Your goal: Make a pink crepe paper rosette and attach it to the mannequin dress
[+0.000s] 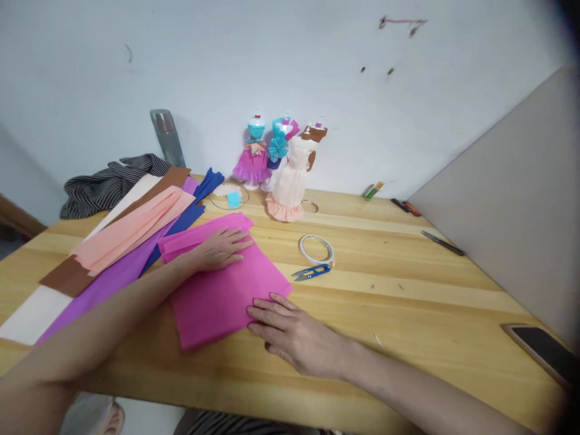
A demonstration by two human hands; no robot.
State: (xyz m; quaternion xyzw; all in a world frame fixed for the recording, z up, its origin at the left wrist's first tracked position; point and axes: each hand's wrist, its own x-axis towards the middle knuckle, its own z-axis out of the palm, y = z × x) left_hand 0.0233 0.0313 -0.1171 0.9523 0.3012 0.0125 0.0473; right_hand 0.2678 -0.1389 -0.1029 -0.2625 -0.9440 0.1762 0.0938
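A sheet of bright pink crepe paper (pixel 217 302), folded over in layers, lies at an angle on the wooden table in front of me. My left hand (pixel 222 249) rests flat on its upper part, fingers stretched toward the right. At the paper's lower right edge, my right hand (pixel 290 335) lies with its extended fingertips touching the sheet. Neither hand grips anything that I can see. Just beyond the right hand are blue-handled thread snips (pixel 319 272) and a roll of white tape (pixel 316 249).
Strips of crepe paper (pixel 131 226) in several colours overlap at the left, beside a striped cloth (pixel 113 181). Small dress forms in paper dresses (pixel 290 172) stand by the wall near a grey bottle (pixel 168 139). A craft knife (pixel 443 243) and a phone (pixel 541 350) lie at the right.
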